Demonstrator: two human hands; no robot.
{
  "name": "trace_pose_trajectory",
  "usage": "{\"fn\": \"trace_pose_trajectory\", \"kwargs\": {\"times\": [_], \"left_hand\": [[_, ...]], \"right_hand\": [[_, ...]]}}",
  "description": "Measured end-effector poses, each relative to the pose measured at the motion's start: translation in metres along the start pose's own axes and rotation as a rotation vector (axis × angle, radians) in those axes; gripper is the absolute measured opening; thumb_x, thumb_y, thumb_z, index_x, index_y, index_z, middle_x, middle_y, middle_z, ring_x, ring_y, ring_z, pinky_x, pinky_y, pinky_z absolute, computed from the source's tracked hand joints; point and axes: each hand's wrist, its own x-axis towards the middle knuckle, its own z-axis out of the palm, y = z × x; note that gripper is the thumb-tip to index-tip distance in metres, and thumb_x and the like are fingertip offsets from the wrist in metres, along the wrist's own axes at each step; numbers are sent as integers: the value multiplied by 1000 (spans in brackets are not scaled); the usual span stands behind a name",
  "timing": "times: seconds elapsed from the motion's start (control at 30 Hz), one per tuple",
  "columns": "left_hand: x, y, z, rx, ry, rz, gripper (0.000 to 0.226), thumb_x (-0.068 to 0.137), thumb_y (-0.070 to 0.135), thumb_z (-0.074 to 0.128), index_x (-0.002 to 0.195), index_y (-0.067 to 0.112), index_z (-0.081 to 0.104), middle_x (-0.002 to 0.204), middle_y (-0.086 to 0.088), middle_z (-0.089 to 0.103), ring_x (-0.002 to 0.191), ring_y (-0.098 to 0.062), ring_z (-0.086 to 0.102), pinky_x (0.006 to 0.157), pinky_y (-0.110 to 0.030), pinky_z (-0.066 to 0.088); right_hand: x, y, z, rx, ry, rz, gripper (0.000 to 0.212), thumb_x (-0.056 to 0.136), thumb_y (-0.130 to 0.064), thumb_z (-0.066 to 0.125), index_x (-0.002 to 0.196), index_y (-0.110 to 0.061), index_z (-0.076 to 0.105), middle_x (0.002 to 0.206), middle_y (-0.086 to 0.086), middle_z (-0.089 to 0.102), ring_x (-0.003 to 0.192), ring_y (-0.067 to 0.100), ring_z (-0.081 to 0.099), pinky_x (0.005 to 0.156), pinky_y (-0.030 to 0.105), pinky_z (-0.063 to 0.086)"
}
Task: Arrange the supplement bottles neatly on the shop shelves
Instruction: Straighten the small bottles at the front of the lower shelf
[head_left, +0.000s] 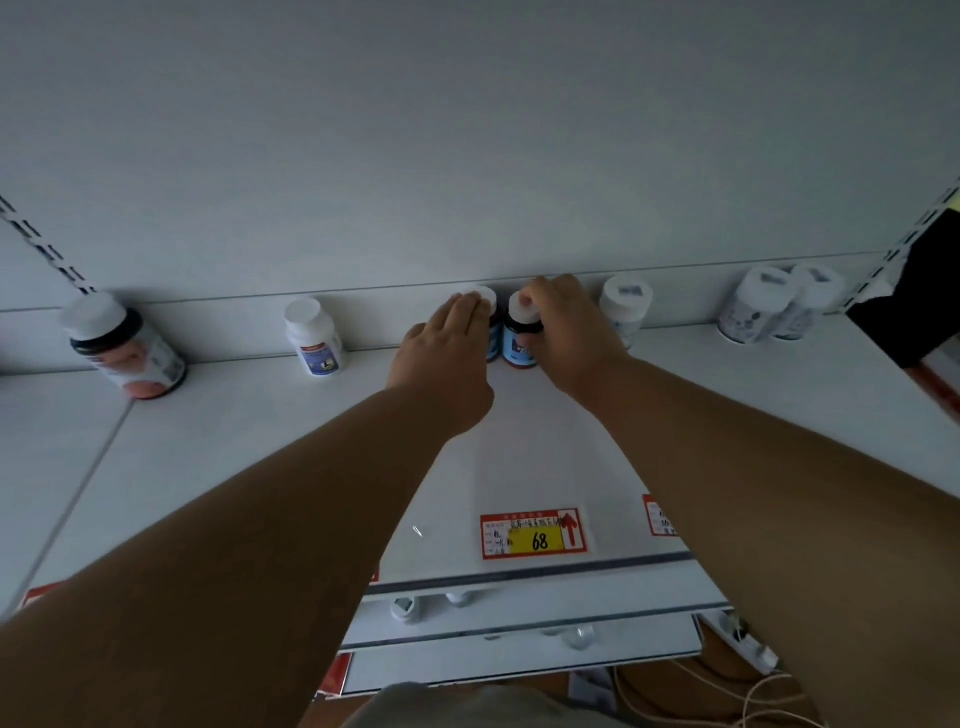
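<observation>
Retail shop: white slotted-upright shelving (675, 415), supplement bottles (314, 338) ranged along the back, red-and-yellow price tag (535, 533) marked 68 on the shelf edge

Bare shelf (260, 457) is lying open across the whole front, giving free passage. Bottles are crowding only the back wall: a dark bottle (127, 348) far left, a white bottle (314, 338), two blue-labelled bottles (519, 332) under the hands, pale bottles (769, 306) at right.
</observation>
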Motion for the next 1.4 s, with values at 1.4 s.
{"fn": "trace_pose_trajectory", "kwargs": {"times": [1.4], "left_hand": [[-544,-116,-77,-50,298,-904,61,73,37,43,131,22,55,120,-2,63,102,-29,62,84,-41,50]], "right_hand": [[-273,-409,56,414,-206,-722,27,98,-42,50,115,-22,55,106,-8,48,97,14,52,80,31,47]]}}
